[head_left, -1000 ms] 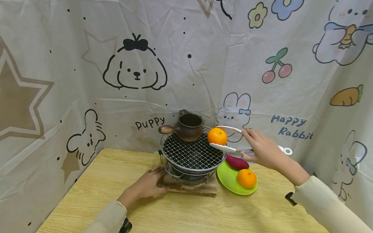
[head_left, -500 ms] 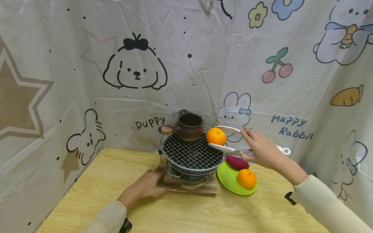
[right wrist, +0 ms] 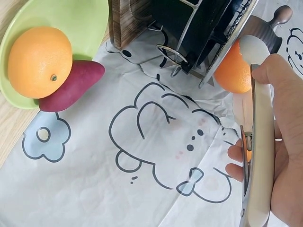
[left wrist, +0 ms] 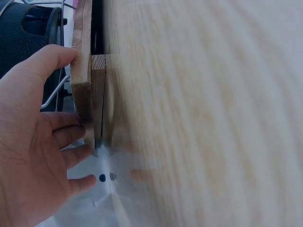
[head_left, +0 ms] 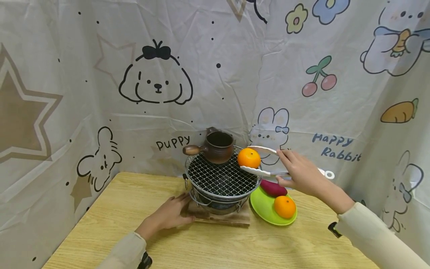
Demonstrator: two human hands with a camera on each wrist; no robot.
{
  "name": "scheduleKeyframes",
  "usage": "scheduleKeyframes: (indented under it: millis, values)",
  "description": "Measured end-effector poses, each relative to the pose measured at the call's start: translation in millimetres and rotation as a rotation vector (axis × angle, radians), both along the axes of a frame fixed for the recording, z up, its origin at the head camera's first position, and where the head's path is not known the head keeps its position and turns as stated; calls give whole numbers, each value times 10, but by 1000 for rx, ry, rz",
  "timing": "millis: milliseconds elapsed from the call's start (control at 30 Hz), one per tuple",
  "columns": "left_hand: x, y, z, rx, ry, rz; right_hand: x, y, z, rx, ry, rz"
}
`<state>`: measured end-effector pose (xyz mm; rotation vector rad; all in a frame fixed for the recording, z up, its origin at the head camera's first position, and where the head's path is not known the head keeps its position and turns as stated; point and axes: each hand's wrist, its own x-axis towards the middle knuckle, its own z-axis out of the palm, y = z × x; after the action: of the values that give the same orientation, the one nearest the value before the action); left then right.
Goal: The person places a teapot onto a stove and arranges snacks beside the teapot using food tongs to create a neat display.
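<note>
My right hand (head_left: 302, 172) grips white-tipped tongs (right wrist: 261, 156). An orange (head_left: 249, 158) sits between the tong tips, over the right rim of the round wire-mesh grill (head_left: 221, 175); whether it touches the mesh I cannot tell. My left hand (head_left: 169, 212) rests against the left end of the wooden board (head_left: 218, 217) under the grill. In the left wrist view, its thumb touches the board's edge and the fairly straight fingers lie along the end. At the grill's back left stands a brown clay pot (head_left: 219, 147) with a wooden side handle.
Right of the grill, a green plate (head_left: 260, 209) holds a second orange (head_left: 284, 207) and a purple sweet potato (head_left: 273, 188). All of it stands on a wooden table (head_left: 134, 190). A cartoon-printed cloth (head_left: 215, 74) hangs close behind the grill.
The orange in the tongs has shifted slightly left, with my right hand following. My left hand keeps its place at the board.
</note>
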<state>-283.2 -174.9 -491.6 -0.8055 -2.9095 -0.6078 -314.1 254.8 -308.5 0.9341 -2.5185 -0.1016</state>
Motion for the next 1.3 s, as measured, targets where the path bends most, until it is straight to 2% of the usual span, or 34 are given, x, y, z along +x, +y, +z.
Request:
scheduleKeyframes:
  millis: [767,1300]
  values:
    - [5,16,-10,0,16,4,-56,-16,-58,-40,57,79]
    - [12,2,10,-15,28,-6,-87,-18,-73,-24,67,83]
